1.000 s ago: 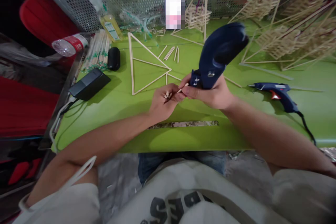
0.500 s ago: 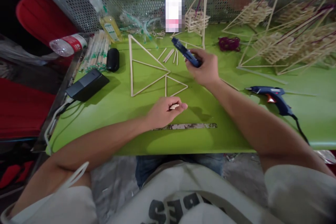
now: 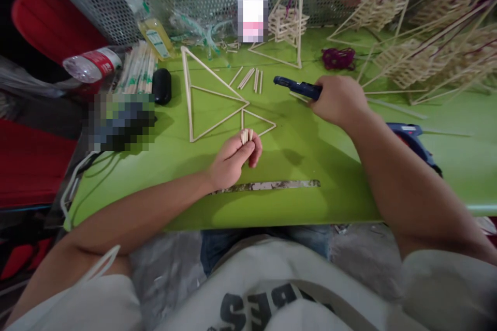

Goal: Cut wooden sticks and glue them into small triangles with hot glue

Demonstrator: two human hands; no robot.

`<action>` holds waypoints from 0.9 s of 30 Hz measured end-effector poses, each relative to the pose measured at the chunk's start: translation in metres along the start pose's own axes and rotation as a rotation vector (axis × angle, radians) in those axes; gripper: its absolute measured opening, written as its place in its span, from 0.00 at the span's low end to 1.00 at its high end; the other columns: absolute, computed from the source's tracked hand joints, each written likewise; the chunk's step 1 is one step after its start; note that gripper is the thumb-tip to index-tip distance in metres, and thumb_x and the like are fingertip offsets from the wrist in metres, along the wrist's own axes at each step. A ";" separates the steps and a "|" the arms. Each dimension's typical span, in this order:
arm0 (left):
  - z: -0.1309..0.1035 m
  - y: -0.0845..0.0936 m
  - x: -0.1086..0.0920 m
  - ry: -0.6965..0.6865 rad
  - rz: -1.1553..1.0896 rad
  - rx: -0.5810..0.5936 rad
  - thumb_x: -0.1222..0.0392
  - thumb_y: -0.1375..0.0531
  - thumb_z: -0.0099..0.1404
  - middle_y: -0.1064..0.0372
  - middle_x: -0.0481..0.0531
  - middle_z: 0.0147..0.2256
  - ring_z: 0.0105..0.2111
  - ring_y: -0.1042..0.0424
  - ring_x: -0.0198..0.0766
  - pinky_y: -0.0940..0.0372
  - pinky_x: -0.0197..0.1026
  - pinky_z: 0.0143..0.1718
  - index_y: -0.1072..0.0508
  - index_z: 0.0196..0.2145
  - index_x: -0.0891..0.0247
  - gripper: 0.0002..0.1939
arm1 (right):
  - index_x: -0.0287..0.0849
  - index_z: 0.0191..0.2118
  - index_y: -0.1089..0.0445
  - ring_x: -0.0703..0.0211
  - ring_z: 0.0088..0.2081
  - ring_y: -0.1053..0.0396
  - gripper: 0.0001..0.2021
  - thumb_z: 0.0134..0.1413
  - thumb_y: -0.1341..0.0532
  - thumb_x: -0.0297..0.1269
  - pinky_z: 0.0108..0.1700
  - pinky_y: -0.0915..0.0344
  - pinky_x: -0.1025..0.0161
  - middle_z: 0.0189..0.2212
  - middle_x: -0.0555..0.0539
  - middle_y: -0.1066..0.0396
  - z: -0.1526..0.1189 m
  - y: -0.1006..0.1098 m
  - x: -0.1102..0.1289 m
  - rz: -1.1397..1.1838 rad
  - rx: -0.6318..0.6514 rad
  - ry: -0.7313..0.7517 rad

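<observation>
My left hand [image 3: 232, 161] is closed around a small bundle of wooden sticks [image 3: 247, 137], their cut ends poking up between thumb and fingers. In my right hand [image 3: 341, 101] is a dark blue hand tool [image 3: 297, 87], held over the table and pointing left; its exact kind is unclear. Between the hands and beyond them lie a large stick triangle [image 3: 190, 98] with a crossbar, a smaller stick triangle [image 3: 259, 116] and several loose short sticks [image 3: 246, 78]. A worn flat metal strip [image 3: 279, 185] rests just right of my left wrist.
A blue glue gun [image 3: 409, 132] lies partly behind my right forearm. Stick structures [image 3: 406, 70] and purple string [image 3: 337, 58] occupy the back right. At the left are a yellow-liquid bottle [image 3: 157, 39], wrapped sticks [image 3: 137, 70], a black case [image 3: 162, 86] and a plastic bottle [image 3: 91, 65].
My right hand has moved right with the blue tool, which has swung closer to level. My left hand has shifted slightly left and turned, so the bundled sticks now point up.
</observation>
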State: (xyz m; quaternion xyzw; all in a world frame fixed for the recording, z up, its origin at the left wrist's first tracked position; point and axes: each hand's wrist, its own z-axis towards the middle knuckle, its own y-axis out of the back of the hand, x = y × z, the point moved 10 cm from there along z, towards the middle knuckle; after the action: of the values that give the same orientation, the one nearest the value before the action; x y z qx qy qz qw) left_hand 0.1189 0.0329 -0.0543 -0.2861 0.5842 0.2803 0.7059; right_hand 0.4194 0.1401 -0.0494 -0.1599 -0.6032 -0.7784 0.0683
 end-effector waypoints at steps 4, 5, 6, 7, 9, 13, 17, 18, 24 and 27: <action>0.000 0.006 0.000 -0.013 0.041 -0.072 0.49 0.42 0.84 0.24 0.53 0.38 0.37 0.22 0.37 0.23 0.43 0.43 0.27 0.46 0.60 0.13 | 0.47 0.23 0.34 0.64 0.25 0.40 0.22 0.52 0.21 0.44 0.34 0.48 0.52 0.15 0.54 0.46 0.003 -0.002 0.017 0.051 -0.008 0.096; 0.000 0.007 0.001 -0.013 0.055 -0.078 0.49 0.42 0.84 0.23 0.53 0.38 0.38 0.21 0.38 0.23 0.43 0.44 0.26 0.46 0.61 0.13 | 0.46 0.23 0.34 0.63 0.26 0.38 0.21 0.52 0.22 0.44 0.34 0.47 0.52 0.15 0.53 0.45 0.003 0.001 0.020 0.048 -0.005 0.100; 0.000 0.008 0.002 -0.010 0.066 -0.081 0.49 0.42 0.84 0.22 0.53 0.38 0.39 0.20 0.38 0.22 0.43 0.45 0.26 0.46 0.61 0.13 | 0.45 0.24 0.33 0.62 0.27 0.36 0.20 0.52 0.22 0.44 0.35 0.46 0.52 0.16 0.52 0.43 0.003 0.005 0.023 0.040 -0.009 0.104; 0.000 0.008 0.003 -0.005 0.076 -0.085 0.49 0.42 0.84 0.21 0.53 0.38 0.39 0.19 0.38 0.22 0.43 0.45 0.25 0.46 0.61 0.13 | 0.44 0.25 0.31 0.61 0.29 0.35 0.17 0.51 0.23 0.42 0.35 0.45 0.52 0.18 0.50 0.39 0.001 0.010 0.026 0.032 -0.012 0.109; 0.000 0.007 0.006 0.004 0.083 -0.090 0.49 0.41 0.84 0.20 0.54 0.37 0.39 0.18 0.38 0.21 0.43 0.45 0.24 0.45 0.62 0.14 | 0.42 0.29 0.28 0.59 0.29 0.34 0.12 0.49 0.25 0.39 0.35 0.43 0.53 0.21 0.47 0.33 -0.006 0.022 0.036 0.049 -0.014 0.113; 0.003 0.008 0.015 0.025 -0.030 -0.151 0.46 0.36 0.80 0.17 0.55 0.40 0.41 0.15 0.40 0.20 0.45 0.48 0.23 0.46 0.62 0.15 | 0.45 0.37 0.25 0.56 0.30 0.31 0.06 0.56 0.30 0.37 0.33 0.35 0.54 0.29 0.46 0.26 -0.040 0.034 0.079 0.386 -0.018 0.169; 0.009 0.011 0.025 0.058 -0.113 -0.221 0.40 0.31 0.75 0.15 0.58 0.43 0.43 0.14 0.44 0.19 0.48 0.49 0.22 0.46 0.62 0.21 | 0.47 0.44 0.27 0.52 0.37 0.27 0.06 0.65 0.35 0.42 0.39 0.28 0.52 0.37 0.45 0.24 -0.079 0.031 0.144 0.603 0.011 0.293; 0.010 0.011 0.028 0.070 -0.107 -0.230 0.39 0.31 0.74 0.15 0.58 0.43 0.43 0.14 0.45 0.19 0.48 0.49 0.22 0.46 0.62 0.21 | 0.47 0.45 0.28 0.52 0.37 0.28 0.06 0.66 0.37 0.41 0.40 0.29 0.52 0.37 0.45 0.25 -0.085 0.029 0.155 0.600 0.027 0.298; 0.009 0.027 0.039 0.108 -0.189 -0.339 0.43 0.29 0.72 0.17 0.54 0.38 0.38 0.15 0.44 0.20 0.46 0.42 0.23 0.45 0.61 0.19 | 0.44 0.44 0.30 0.58 0.33 0.34 0.08 0.65 0.37 0.42 0.37 0.38 0.59 0.34 0.48 0.27 -0.108 0.024 0.183 0.676 0.308 0.420; 0.003 0.035 0.036 0.101 -0.218 -0.395 0.50 0.30 0.74 0.17 0.54 0.40 0.39 0.16 0.42 0.21 0.43 0.42 0.23 0.45 0.62 0.13 | 0.42 0.44 0.28 0.61 0.31 0.34 0.14 0.58 0.29 0.43 0.35 0.41 0.62 0.34 0.50 0.27 -0.144 0.010 0.197 0.749 0.681 0.624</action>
State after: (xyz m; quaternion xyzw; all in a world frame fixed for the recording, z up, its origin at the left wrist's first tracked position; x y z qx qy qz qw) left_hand 0.1011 0.0616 -0.0924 -0.4937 0.5183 0.2966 0.6321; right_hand 0.2130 0.0162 -0.0071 -0.0946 -0.6729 -0.4741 0.5600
